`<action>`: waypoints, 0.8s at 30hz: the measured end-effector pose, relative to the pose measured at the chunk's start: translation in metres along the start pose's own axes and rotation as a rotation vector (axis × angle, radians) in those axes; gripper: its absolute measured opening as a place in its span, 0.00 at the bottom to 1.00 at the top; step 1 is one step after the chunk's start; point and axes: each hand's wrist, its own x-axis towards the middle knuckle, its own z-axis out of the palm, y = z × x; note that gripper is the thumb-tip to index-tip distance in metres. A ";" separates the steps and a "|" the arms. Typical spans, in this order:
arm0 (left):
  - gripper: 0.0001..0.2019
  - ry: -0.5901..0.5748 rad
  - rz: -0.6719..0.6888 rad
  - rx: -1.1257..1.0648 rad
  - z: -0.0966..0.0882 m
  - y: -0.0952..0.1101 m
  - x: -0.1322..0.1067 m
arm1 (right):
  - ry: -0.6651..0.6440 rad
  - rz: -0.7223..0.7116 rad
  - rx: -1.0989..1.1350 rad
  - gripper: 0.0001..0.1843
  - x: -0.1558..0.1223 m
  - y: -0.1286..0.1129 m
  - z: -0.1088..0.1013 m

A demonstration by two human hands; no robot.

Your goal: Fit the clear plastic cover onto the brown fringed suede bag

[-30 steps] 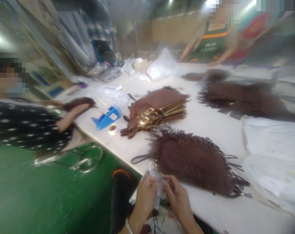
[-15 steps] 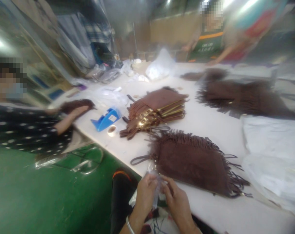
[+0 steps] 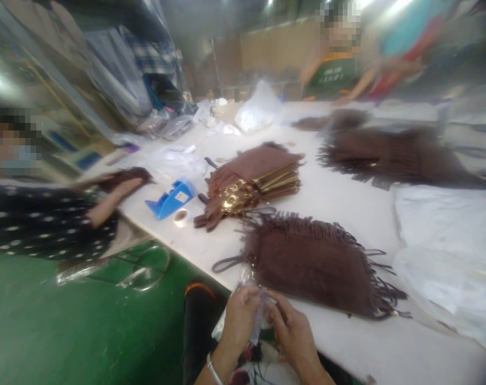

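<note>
Both my hands meet at the table's near edge, pinching a small clear plastic bag (image 3: pixel 257 321) between them. My left hand (image 3: pixel 239 313), with a bangle on its wrist, is closed on the bag's left side. From the other side my right hand (image 3: pixel 293 326) grips it with thumb and bent fingers. Just beyond them lies a dark brown fringed pouch (image 3: pixel 310 262), flat on the table, its wrist strap (image 3: pixel 228 263) and metal ring towards my left hand. What the little bag contains, if anything, I cannot make out.
Behind the pouch rises a stack of brown fringed pouches (image 3: pixel 259 166) with gold hardware. A blue tape dispenser (image 3: pixel 170 199) and a tape roll (image 3: pixel 181 216) stand left of it. White sheets (image 3: pixel 447 246) cover the right side. A co-worker's hand (image 3: pixel 128 187) handles brown material at left.
The whole view has shifted slightly, so the table's things appear a little further left. My hands stay together on the plastic bag, with only small finger movement.
</note>
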 end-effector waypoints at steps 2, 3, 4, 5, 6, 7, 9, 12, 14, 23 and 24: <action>0.10 0.005 -0.002 -0.015 0.001 -0.002 0.000 | -0.019 0.052 0.071 0.19 0.003 -0.002 -0.001; 0.10 0.007 -0.003 -0.029 0.002 -0.003 0.000 | -0.027 0.073 0.097 0.19 0.005 -0.003 -0.002; 0.11 0.015 -0.007 -0.045 0.003 -0.004 0.000 | -0.033 0.086 0.113 0.18 0.007 -0.003 -0.003; 0.11 0.024 -0.013 -0.060 0.005 -0.005 0.000 | -0.037 0.090 0.118 0.17 0.009 -0.004 -0.004; 0.11 0.032 -0.018 -0.074 0.006 -0.005 0.000 | -0.041 0.087 0.108 0.17 0.011 -0.005 -0.006; 0.12 0.038 -0.023 -0.085 0.008 -0.006 0.000 | -0.047 0.073 0.086 0.16 0.013 -0.005 -0.007; 0.12 0.042 -0.028 -0.102 0.011 -0.007 0.000 | -0.056 0.020 0.013 0.15 0.017 -0.006 -0.011; 0.13 0.037 -0.048 -0.139 0.015 -0.007 0.001 | -0.076 -0.101 -0.171 0.14 0.021 -0.006 -0.014; 0.14 0.043 -0.075 -0.165 0.018 -0.008 0.003 | -0.077 -0.165 -0.365 0.13 0.023 -0.007 -0.012; 0.11 0.098 -0.175 -0.283 0.024 -0.007 0.010 | 0.002 -0.186 -0.558 0.11 0.016 -0.001 -0.008; 0.10 0.092 -0.184 -0.295 0.025 -0.004 0.010 | 0.038 -0.146 -0.487 0.13 0.013 0.001 -0.009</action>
